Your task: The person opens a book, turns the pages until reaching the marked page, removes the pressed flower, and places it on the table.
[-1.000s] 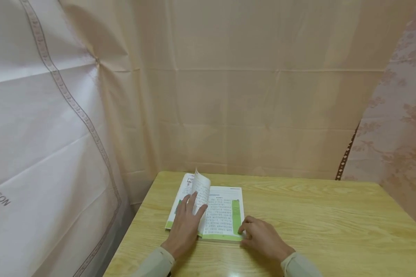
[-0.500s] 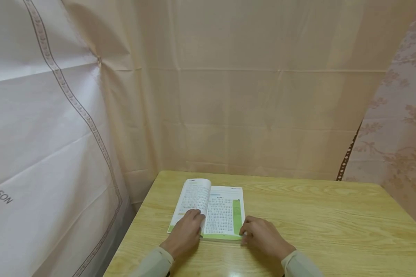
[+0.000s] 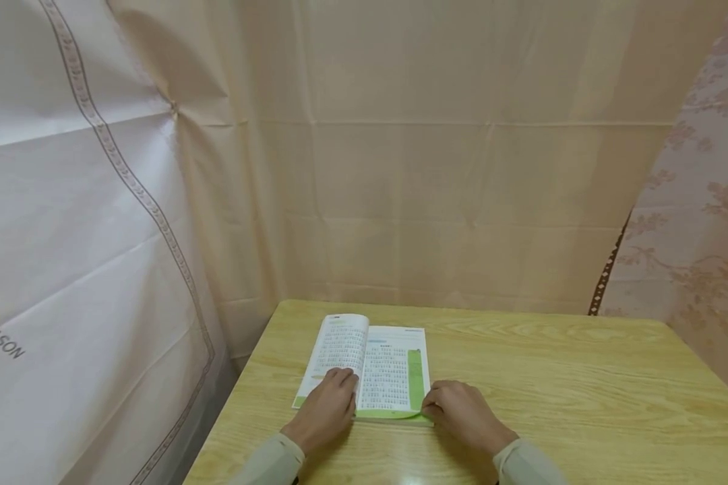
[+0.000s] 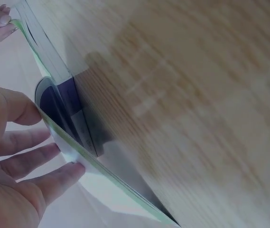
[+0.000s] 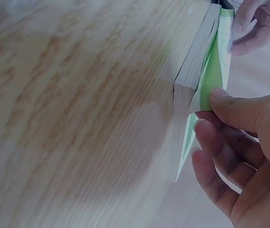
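Observation:
An open book (image 3: pixel 391 370) with printed pages and green borders lies on the table, its curved left pages (image 3: pixel 342 343) turned over to the left. My left hand (image 3: pixel 327 407) rests on the lower part of that left side by the spine. Seen from the left wrist, its extended fingers (image 4: pixel 54 183) lie against the page. At the lower right corner of the book, my right hand (image 3: pixel 461 414) pinches a page corner (image 5: pixel 213 78) between thumb and index finger. That corner bends up from the thick stack of pages (image 5: pixel 187 73) below.
The wood-grain table (image 3: pixel 552 384) extends to the right of the book. A beige cloth (image 3: pixel 437 202) hangs behind it, with a pale printed sheet (image 3: pixel 97 269) on the left and a floral one (image 3: pixel 698 236) on the right.
A raised page has gone over to the left and now lies flat under my left hand. My right fingers have lifted the lower right corner of the page on the right.

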Demonstrator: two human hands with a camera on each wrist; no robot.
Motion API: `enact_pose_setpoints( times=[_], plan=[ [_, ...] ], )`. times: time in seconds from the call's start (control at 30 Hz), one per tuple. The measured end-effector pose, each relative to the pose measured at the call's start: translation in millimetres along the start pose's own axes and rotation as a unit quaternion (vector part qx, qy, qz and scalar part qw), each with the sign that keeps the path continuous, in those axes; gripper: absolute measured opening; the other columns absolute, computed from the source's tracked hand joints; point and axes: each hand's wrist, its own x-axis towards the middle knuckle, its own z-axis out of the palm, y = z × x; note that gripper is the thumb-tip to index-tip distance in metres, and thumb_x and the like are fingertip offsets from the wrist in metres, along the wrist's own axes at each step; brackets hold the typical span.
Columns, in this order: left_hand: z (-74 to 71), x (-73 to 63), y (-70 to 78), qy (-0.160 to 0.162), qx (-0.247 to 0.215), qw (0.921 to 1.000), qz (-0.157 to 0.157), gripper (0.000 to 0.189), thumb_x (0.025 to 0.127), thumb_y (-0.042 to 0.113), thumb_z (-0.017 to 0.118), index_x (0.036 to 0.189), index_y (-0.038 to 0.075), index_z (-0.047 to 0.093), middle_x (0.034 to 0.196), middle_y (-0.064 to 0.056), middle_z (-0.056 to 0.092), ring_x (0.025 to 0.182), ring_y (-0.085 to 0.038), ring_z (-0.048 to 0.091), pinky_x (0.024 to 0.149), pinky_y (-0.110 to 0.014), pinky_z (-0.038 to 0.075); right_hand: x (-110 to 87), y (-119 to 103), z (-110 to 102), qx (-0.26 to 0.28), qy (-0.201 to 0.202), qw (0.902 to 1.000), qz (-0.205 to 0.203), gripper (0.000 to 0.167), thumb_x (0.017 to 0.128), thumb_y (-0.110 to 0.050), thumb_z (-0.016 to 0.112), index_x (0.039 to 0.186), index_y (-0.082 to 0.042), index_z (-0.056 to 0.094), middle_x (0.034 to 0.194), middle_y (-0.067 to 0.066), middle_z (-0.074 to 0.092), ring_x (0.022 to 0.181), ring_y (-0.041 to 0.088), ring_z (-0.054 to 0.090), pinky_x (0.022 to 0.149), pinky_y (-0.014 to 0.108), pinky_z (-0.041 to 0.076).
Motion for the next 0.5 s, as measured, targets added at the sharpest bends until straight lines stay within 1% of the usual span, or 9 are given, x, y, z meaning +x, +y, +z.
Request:
enact_pose_setpoints(
  times=[0.1, 0.17, 0.27, 0.37, 0.43, 0.5],
  plan=[
    [0.8, -0.2, 0.4, 0.006, 0.005, 0.9999, 0.009, 0.025, 0.098, 0.011, 0.064, 0.118, -0.004, 0.068, 0.12, -0.013, 0.065, 0.118, -0.028, 0.058, 0.102, -0.038, 0.051, -0.4, -0.3, 0.3, -0.004, 0.005, 1.0, 0.003, 0.007, 0.084, -0.014, 0.084, 0.083, -0.02, 0.08, 0.081, -0.016, 0.066, 0.076, 0.001, 0.062, 0.065, 0.028, 0.054],
    [1.6, -0.5, 1.2, 0.004, 0.005, 0.9999, 0.01, 0.027, 0.099, 0.017, 0.065, 0.117, -0.003, 0.068, 0.12, -0.013, 0.065, 0.119, -0.028, 0.058, 0.1, -0.038, 0.052, -0.5, -0.7, 0.2, -0.005, 0.007, 1.0, 0.004, 0.006, 0.084, -0.015, 0.084, 0.083, -0.02, 0.08, 0.081, -0.015, 0.066, 0.076, 0.001, 0.062, 0.065, 0.027, 0.054],
    [1.7, -0.6, 3.6, -0.01, 0.006, 0.9999, 0.004, 0.042, 0.099, 0.034, 0.067, 0.117, -0.004, 0.067, 0.12, -0.014, 0.064, 0.118, -0.029, 0.057, 0.095, -0.038, 0.055, -0.1, -1.4, -0.1, -0.006, 0.011, 0.9999, 0.01, 0.006, 0.084, -0.015, 0.085, 0.083, -0.02, 0.081, 0.081, -0.015, 0.066, 0.076, 0.0, 0.061, 0.065, 0.026, 0.054],
    [1.9, 0.2, 6.5, -0.026, 0.014, 0.9996, -0.005, 0.061, 0.096, 0.052, 0.066, 0.118, -0.004, 0.067, 0.118, -0.013, 0.063, 0.116, -0.029, 0.057, 0.089, -0.037, 0.057, 0.1, -2.6, -1.5, -0.005, 0.019, 0.9997, 0.011, 0.007, 0.083, -0.015, 0.086, 0.083, -0.02, 0.081, 0.08, -0.015, 0.065, 0.075, -0.001, 0.059, 0.063, 0.025, 0.053],
    [2.5, 1.0, 8.1, -0.03, 0.019, 0.9993, -0.009, 0.068, 0.093, 0.06, 0.067, 0.117, -0.004, 0.067, 0.114, -0.011, 0.061, 0.113, -0.028, 0.056, 0.084, -0.035, 0.058, 0.0, -3.3, -2.7, -0.004, 0.025, 0.9996, 0.012, 0.008, 0.082, -0.015, 0.086, 0.082, -0.021, 0.08, 0.08, -0.016, 0.064, 0.073, -0.001, 0.058, 0.061, 0.024, 0.052],
    [3.1, 1.8, 9.4, -0.031, 0.026, 0.9991, -0.011, 0.072, 0.09, 0.064, 0.067, 0.116, -0.004, 0.068, 0.112, -0.011, 0.059, 0.11, -0.027, 0.056, 0.08, -0.033, 0.059, -0.2, -4.1, -4.1, -0.005, 0.029, 0.9995, 0.011, 0.008, 0.082, -0.015, 0.087, 0.082, -0.021, 0.08, 0.08, -0.016, 0.064, 0.073, -0.002, 0.058, 0.06, 0.023, 0.051]
  ],
)
